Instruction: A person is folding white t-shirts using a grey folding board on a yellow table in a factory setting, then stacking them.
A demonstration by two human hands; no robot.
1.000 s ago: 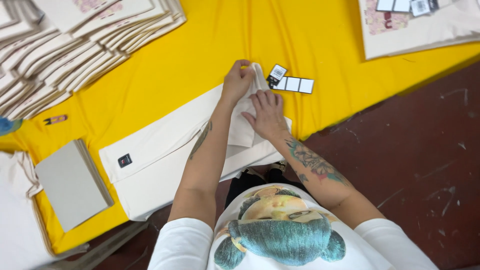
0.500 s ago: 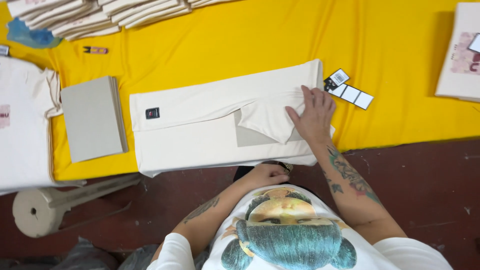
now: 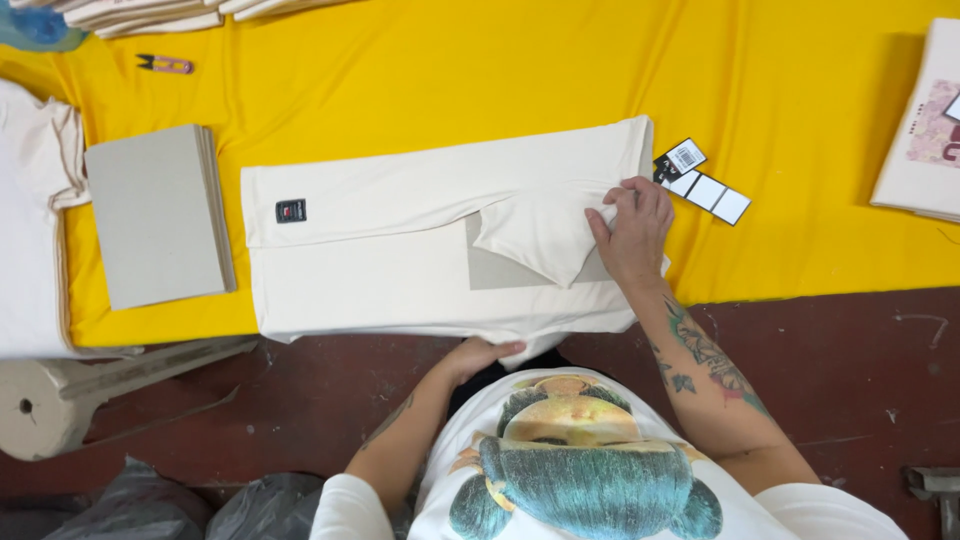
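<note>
A cream shirt (image 3: 400,240) lies partly folded, back up, on the yellow cloth (image 3: 500,70) that covers the table. A grey cardboard sheet (image 3: 490,270) shows under its folded sleeve. My right hand (image 3: 632,232) presses flat on the shirt's right end, fingers on the sleeve fold. My left hand (image 3: 480,355) grips the shirt's near edge, which hangs over the table's front. Black and white hang tags (image 3: 700,180) stick out just past the right hand.
A stack of grey cardboard sheets (image 3: 158,215) lies left of the shirt. More cream garments (image 3: 30,200) sit at far left, folded shirts (image 3: 180,12) at the back, a printed one (image 3: 925,130) at right. Small snips (image 3: 165,65) lie at back left. A cardboard roll (image 3: 40,405) is below.
My left hand has come off the shirt's top and dropped to its near edge. The view has shifted so the shirt lies level. My right hand stays on the sleeve fold.
</note>
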